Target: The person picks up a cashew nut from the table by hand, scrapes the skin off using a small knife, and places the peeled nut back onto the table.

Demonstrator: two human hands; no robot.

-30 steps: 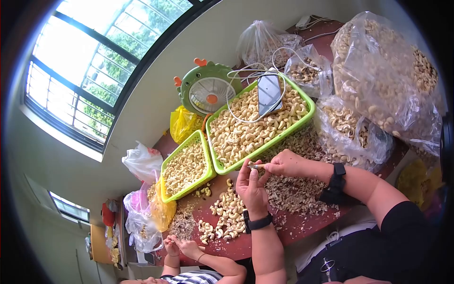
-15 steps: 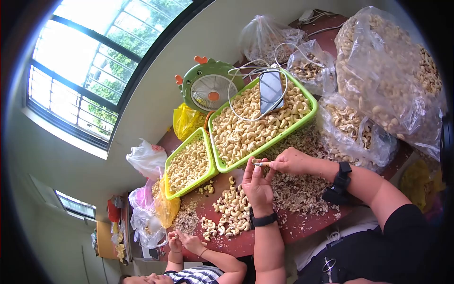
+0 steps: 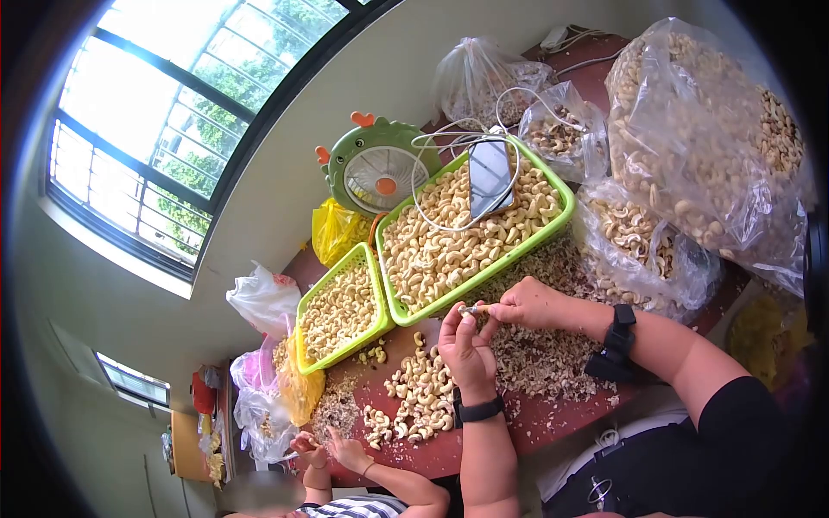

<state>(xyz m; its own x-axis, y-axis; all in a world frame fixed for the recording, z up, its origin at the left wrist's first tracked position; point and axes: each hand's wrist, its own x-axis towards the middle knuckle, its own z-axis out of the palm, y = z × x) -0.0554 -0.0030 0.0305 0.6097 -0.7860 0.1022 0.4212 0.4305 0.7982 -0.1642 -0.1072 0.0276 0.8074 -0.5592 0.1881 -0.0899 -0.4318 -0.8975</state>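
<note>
Two green trays (image 3: 566,203) w/ cashews on red table (image 3: 535,423), by window (image 3: 164,121).

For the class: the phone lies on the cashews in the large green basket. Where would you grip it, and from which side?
Probably by the phone's two long edges, coming from above: it lies flat, screen up, on the cashews. Mind the white cable looped around it.
</note>
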